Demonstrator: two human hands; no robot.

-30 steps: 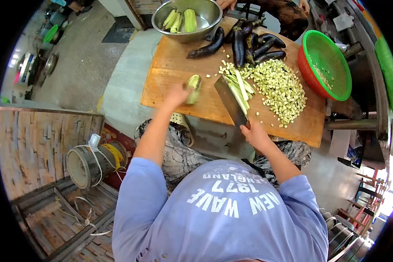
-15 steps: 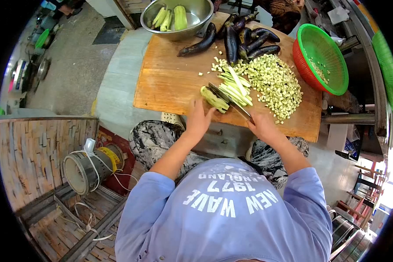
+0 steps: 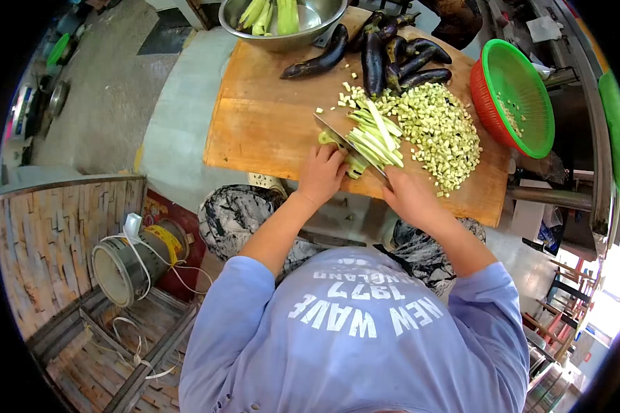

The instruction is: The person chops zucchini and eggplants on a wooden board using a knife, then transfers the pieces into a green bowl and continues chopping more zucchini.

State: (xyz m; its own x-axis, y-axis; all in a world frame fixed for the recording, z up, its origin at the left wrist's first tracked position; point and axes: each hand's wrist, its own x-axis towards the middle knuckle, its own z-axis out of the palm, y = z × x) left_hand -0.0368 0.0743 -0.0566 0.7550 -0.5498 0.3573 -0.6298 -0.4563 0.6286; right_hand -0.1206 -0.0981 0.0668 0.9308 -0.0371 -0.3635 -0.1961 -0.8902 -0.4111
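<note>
My right hand (image 3: 408,197) is closed round the handle end of a knife (image 3: 350,143), its blade slanting up and left over the wooden board (image 3: 248,124). Left of the blade, my left hand (image 3: 322,172) presses down on a peeled, pale green eggplant piece (image 3: 355,167), which it partly covers. Cut green strips (image 3: 375,141) lie just right of the blade. A wide heap of diced pieces (image 3: 442,134) spreads farther right. Several whole dark eggplants (image 3: 373,63) rest at the board's far side.
A metal bowl (image 3: 310,15) with peeled eggplants stands at the board's far left corner. A green and red basket (image 3: 520,100) holding a few bits is at the right edge. A metal cylinder (image 3: 117,272) with cords is on the lower left.
My left hand has moved forward and right onto the peeled piece, covering more of it. The knife has shifted slightly left and up with my right hand. The view has tilted slightly.
</note>
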